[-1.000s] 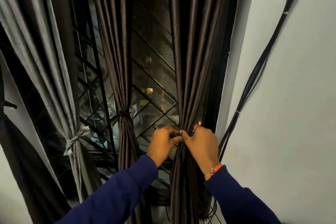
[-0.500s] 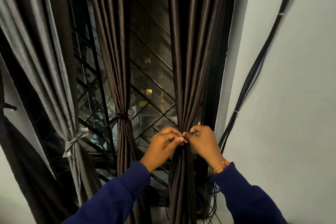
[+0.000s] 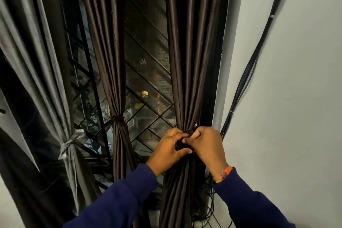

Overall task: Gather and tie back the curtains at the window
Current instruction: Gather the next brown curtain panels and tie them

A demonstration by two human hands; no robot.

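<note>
2 hands (image 3: 187, 146) pinching right curtain (image 3: 187, 61) beside wall (image 3: 296, 98)

The tie band sits hidden under the left hand (image 3: 169, 151) and right hand (image 3: 207, 144) — the brown curtain (image 3: 187, 61) runs past top and bottom edges.

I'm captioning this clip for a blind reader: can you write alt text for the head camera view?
Two hands, left hand and right hand, pinch a dark tie around the gathered right brown curtain at a night window. To the left, the middle brown curtain and a grey curtain hang already tied; black cables run up the white wall.
</note>
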